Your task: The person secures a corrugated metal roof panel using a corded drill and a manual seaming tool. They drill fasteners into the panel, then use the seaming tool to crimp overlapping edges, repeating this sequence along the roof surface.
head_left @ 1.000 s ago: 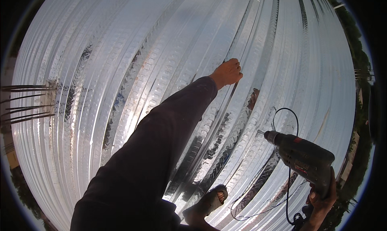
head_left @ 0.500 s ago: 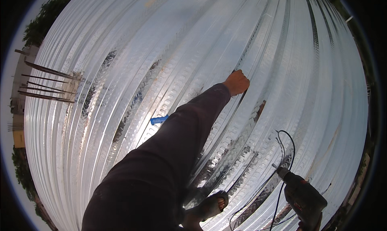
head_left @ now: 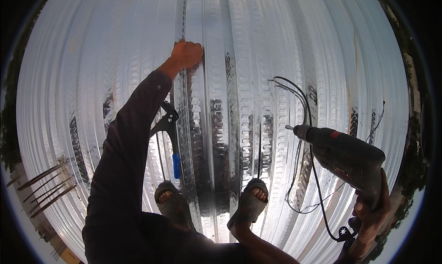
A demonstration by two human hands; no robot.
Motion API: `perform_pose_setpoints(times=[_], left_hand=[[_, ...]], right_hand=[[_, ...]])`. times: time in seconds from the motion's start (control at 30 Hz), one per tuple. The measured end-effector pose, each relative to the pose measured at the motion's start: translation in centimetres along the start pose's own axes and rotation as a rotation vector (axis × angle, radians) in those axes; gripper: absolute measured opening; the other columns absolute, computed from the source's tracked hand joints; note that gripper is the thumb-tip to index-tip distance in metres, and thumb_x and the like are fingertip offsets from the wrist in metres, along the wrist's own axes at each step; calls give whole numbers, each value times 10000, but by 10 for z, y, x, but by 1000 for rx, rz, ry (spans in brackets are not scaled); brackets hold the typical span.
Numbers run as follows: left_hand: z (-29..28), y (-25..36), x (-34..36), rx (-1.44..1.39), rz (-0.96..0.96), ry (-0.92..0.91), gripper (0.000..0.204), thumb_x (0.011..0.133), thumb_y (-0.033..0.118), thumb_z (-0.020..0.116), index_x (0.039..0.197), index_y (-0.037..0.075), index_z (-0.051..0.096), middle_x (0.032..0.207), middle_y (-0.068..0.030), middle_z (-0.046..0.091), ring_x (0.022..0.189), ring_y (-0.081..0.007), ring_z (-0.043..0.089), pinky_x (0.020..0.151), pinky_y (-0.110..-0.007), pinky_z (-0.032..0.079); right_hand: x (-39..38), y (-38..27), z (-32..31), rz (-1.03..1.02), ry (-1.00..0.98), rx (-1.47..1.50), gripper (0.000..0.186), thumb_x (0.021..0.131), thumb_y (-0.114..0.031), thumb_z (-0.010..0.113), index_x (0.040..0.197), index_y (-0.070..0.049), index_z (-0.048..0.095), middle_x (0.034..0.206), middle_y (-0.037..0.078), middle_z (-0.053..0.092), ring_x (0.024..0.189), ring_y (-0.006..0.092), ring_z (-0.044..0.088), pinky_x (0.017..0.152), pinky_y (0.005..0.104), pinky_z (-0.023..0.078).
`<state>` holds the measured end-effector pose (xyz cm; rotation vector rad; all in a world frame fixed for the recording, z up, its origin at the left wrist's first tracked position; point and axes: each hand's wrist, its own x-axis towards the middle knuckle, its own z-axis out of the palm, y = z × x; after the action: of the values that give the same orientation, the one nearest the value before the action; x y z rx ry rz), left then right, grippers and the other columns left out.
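1. The left hand point(head_left: 188, 54) is curled into a fist, knuckles up, over a raised rib of the shiny metal sheets point(head_left: 258, 34). Its fingertips are tucked out of sight, so one cannot tell whether it grips anything or only presses on the metal.
2. The right hand point(head_left: 372, 215) is closed around the handle of a dark drill point(head_left: 347, 158), at the lower right. The handle hides part of the palm and fingers, and the forearm is cut off at the lower edge.
3. The drill's nose points left, with a short bit point(head_left: 289, 127) in the chuck. Whether that bit touches the metal is hard to judge.
4. A hand tool with a blue grip point(head_left: 176, 165) lies on the sheets below the left hand; the dark left sleeve point(head_left: 124, 139) covers part of it.
5. The left arm reaches up and forward from the lower left, bent at the elbow. The right wrist is raised, bringing the drill in at a slant.
6. A black cable point(head_left: 308, 114) loops near the drill; its full path is difficult to follow.
7. Two sandalled feet point(head_left: 248, 206) stand on the sheets, the legs partly hidden by dark clothing.
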<state>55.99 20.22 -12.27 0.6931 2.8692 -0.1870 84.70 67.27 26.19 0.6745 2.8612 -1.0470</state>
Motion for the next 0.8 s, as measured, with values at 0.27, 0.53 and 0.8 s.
perform_pose_setpoints(times=[0.27,0.53,0.8], left_hand=[[-12,18,-1,-119,-311,-137,257,918,150,517,1018,58,736,1042,-127,735,950,-336,725,790,-459,576],[-6,7,-16,-152,-107,24,240,949,165,528,1026,-41,625,1018,-254,704,906,-403,711,779,-499,569],[4,-1,13,-327,-164,-168,199,879,127,559,910,-26,682,1007,-268,694,886,-436,695,771,-526,551]], right_hand=[[-5,5,2,24,-85,-24,1094,664,-512,892,1449,106,447,975,128,673,805,192,669,726,323,570],[-1,-1,10,34,-156,166,1029,654,-305,941,1443,129,441,1007,128,678,777,160,641,693,288,535],[0,6,21,4,-171,144,1122,639,-448,951,1447,129,430,990,127,686,801,152,652,694,273,545]])
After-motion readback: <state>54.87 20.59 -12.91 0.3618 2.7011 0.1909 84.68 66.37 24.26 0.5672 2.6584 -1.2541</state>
